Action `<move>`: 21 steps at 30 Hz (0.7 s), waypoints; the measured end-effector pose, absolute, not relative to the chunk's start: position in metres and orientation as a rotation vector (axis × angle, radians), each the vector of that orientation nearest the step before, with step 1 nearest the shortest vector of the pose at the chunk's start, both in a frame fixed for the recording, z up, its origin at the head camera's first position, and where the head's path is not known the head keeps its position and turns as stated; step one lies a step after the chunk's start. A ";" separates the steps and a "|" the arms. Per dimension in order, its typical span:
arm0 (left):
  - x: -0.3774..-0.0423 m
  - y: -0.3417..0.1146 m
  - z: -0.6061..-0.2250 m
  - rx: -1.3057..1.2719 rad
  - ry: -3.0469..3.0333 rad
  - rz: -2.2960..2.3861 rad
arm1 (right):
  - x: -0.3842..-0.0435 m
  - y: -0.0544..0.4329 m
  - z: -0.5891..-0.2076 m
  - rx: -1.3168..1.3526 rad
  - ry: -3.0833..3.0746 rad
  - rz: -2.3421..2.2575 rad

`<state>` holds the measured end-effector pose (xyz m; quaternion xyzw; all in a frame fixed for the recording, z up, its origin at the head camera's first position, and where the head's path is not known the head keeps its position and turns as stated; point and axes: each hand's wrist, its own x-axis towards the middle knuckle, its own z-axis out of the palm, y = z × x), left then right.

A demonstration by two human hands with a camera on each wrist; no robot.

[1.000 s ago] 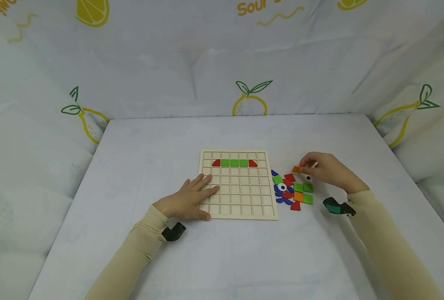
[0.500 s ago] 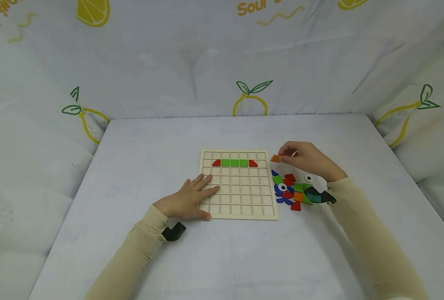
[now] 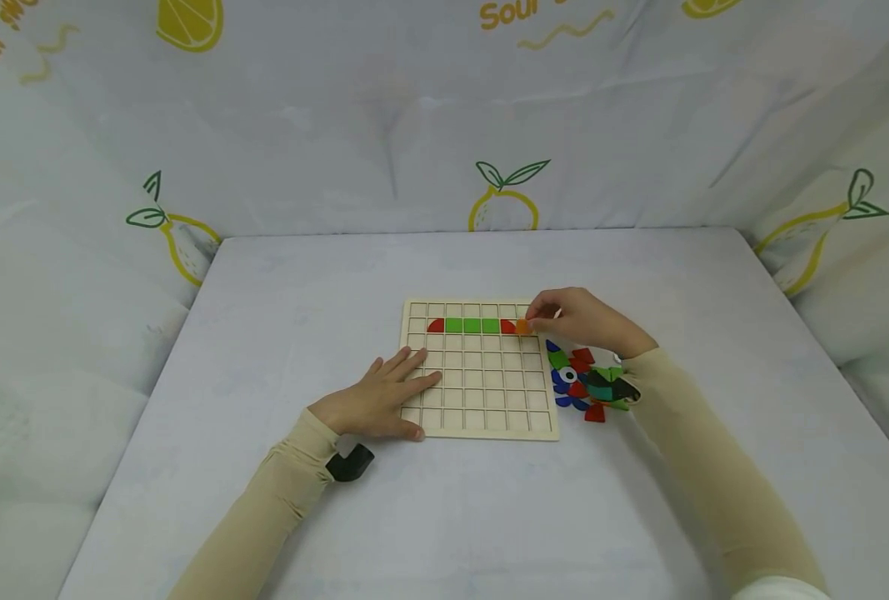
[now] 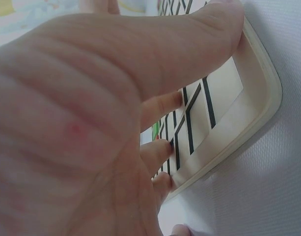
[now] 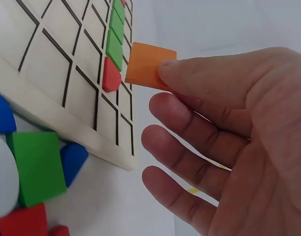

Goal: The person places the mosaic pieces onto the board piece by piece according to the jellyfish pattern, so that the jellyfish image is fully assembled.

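Observation:
A pale wooden grid board (image 3: 481, 392) lies flat on the table. Across its second row from the far edge run green square tiles (image 3: 472, 326) with a red rounded tile (image 3: 436, 326) at the left end and another red tile (image 3: 507, 327) at the right end. My left hand (image 3: 372, 404) rests with spread fingers on the board's left edge; its thumb (image 4: 209, 29) lies by the near corner. Between thumb and fingertips my right hand (image 3: 590, 321) pinches an orange square tile (image 5: 145, 64), held over the board's right side beside the red end tile.
Just right of the board lies a loose cluster of tiles: red (image 3: 595, 413), blue (image 3: 552, 345) and green (image 5: 37, 167) ones, plus a white round eye piece (image 3: 567, 375). The right wrist's camera mount (image 3: 611, 387) partly covers them. A lemon-print cloth (image 3: 302, 150) hangs behind the table.
My right hand has carried the orange tile leftward from beyond the loose tiles to above the board's right edge. The left hand has kept its place.

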<state>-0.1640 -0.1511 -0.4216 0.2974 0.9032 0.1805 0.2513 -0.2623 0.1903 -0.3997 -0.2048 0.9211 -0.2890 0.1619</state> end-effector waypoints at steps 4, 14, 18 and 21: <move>-0.164 -0.151 -0.421 0.803 2.455 0.500 | -0.264 0.183 -0.404 -0.583 2.588 -0.812; -0.164 -0.151 -0.421 0.806 2.457 0.500 | -0.265 0.173 -0.409 -0.599 2.535 -0.790; -0.164 -0.151 -0.422 0.801 2.457 0.503 | -0.265 0.171 -0.410 -0.584 2.522 -0.758; -0.164 -0.151 -0.422 0.796 2.459 0.508 | -0.266 0.170 -0.411 -0.581 2.520 -0.741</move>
